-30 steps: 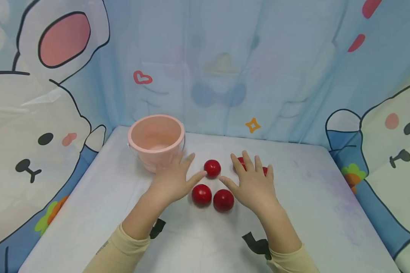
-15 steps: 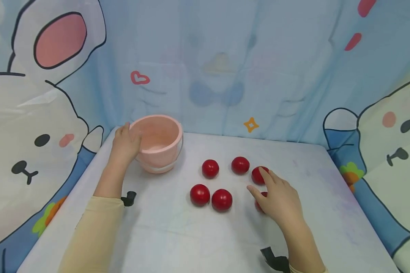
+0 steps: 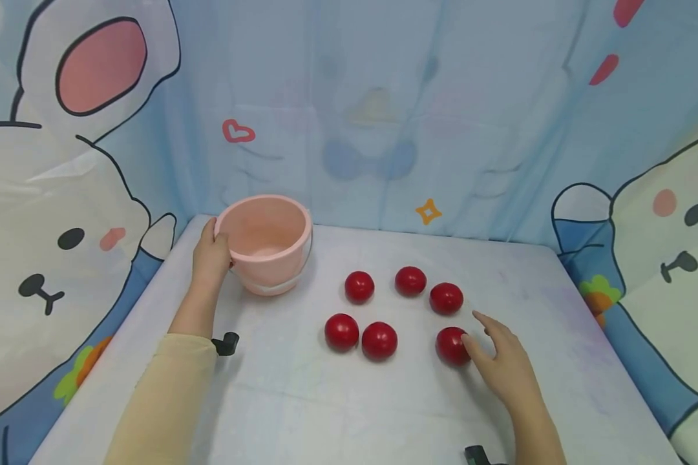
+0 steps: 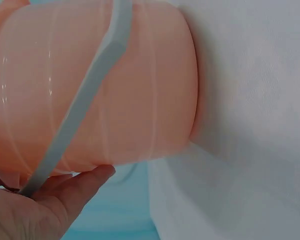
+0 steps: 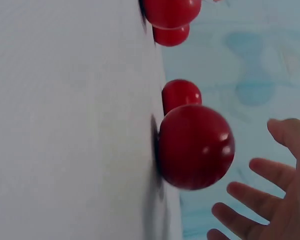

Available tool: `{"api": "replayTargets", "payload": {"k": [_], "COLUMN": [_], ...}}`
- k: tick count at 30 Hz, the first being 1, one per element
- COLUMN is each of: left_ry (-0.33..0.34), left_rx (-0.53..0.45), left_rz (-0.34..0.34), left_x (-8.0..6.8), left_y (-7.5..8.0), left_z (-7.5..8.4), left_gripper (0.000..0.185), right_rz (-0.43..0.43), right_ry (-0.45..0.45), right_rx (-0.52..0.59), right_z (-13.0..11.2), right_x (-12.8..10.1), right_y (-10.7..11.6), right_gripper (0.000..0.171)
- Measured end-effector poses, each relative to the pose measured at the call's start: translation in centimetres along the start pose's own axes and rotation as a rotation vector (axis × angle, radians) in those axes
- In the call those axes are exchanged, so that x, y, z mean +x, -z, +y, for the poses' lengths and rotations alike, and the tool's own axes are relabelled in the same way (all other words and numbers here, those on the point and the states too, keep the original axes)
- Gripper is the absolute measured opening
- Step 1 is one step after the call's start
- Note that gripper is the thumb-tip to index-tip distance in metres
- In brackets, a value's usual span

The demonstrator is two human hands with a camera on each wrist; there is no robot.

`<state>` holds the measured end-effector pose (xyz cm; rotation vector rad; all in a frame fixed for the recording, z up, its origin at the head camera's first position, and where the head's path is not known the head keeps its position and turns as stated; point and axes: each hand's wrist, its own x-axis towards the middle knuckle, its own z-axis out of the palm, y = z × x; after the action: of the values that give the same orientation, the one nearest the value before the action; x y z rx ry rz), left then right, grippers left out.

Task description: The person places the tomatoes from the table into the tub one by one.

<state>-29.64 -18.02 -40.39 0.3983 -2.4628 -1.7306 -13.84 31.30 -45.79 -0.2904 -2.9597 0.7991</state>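
Left grip (image 3: 211, 261): holding bucket (image 3: 270, 263) by side | Right grip (image 3: 503, 363): hovering widely spread beside nearest red ball (image 3: 451, 345), holding nothing | Ball: lying on worktop (image 3: 337, 407) | Step: probably preparing pick-up | Next: calling for curling around ball

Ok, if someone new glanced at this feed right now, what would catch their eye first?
Probably the six glossy red balls spread over the middle of the white table. Next, the pink bucket at the table's far left, its left side held by the left hand, while the right hand is beside the rightmost ball, fingers spread. The big cartoon animal on the left backdrop stands out too.
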Motion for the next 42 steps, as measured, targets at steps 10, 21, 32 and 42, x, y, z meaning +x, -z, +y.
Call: {"api": "replayTargets", "payload": {"k": [10, 21, 32, 42], "left_ry": [-0.051, -0.057, -0.087, -0.074], "left_rx": [0.109, 0.159, 0.159, 0.150], "left_rz": [0.016, 0.004, 0.021, 0.015], "left_x": [-1.7, -5.8, -6.7, -7.0], "left_y": [0.6, 1.4, 1.7, 1.4], "left_z": [-0.6, -1.0, -1.3, -0.9], "left_gripper": [0.058, 0.057, 0.056, 0.055], "right_rz": [-0.265, -0.274, -0.251, -0.185], "right_ry": [-0.010, 0.004, -0.061, -0.065], "right_rx": [0.009, 0.024, 0.048, 0.077], "right_z": [2.2, 3.1, 3.1, 2.3], "right_x": [0.3, 0.6, 0.9, 1.1], "right_y": [-0.3, -0.7, -1.3, -0.5], "right_gripper": [0.103, 0.101, 0.095, 0.097]}}
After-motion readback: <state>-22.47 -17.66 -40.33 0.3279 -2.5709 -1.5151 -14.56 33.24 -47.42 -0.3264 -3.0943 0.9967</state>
